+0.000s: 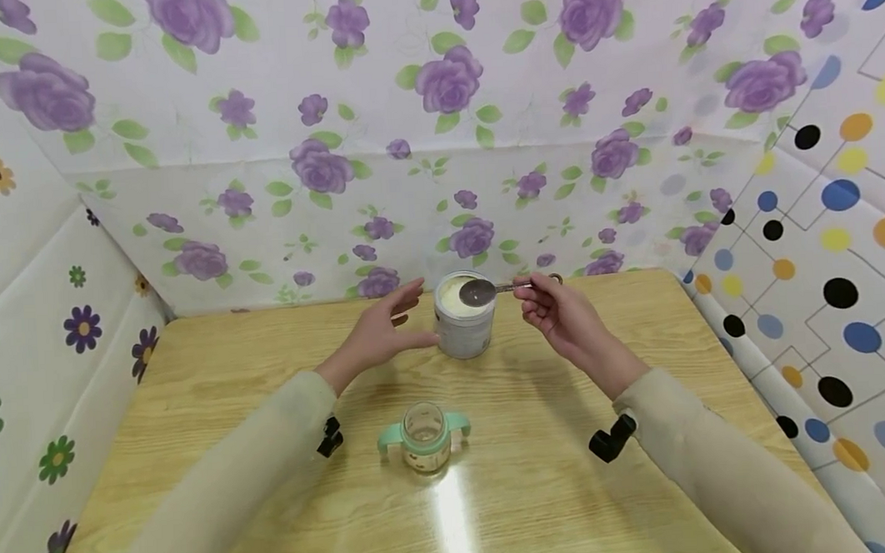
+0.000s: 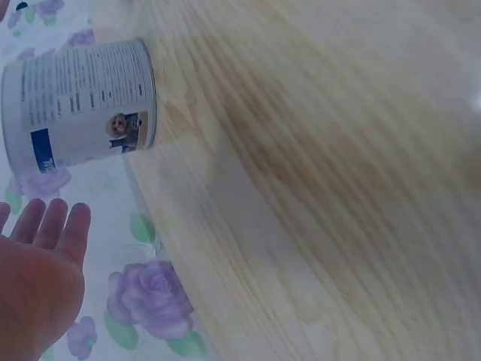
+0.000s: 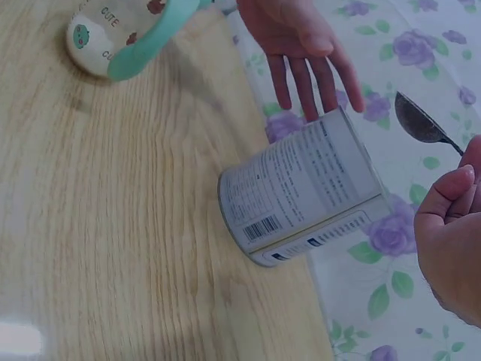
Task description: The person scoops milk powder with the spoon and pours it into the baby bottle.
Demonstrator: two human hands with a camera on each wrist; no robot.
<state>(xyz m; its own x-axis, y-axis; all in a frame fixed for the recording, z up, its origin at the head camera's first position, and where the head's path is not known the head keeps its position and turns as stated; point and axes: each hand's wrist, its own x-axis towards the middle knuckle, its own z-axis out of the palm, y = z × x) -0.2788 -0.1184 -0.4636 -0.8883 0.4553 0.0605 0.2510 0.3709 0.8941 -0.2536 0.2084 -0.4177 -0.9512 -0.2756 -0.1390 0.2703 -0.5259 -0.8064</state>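
Note:
A white tin (image 1: 464,335) with a printed label stands upright near the table's back edge, its top off and pale powder (image 1: 454,297) inside. In the right wrist view the tin (image 3: 304,188) shows its barcode side. My right hand (image 1: 565,324) pinches a metal spoon (image 1: 478,292) by its handle, the bowl above the tin's mouth. Whether the spoon holds anything is hard to tell. On the tin's left is my left hand (image 1: 381,330), fingers extended and spread around that side; in the left wrist view the left hand (image 2: 45,278) looks apart from the tin.
A clear bottle (image 1: 426,436) with mint-green handles stands upright on the wooden table (image 1: 290,518), nearer than the tin. Behind the table hangs a flowered cloth (image 1: 393,187). Patterned cloths also line the left and right sides.

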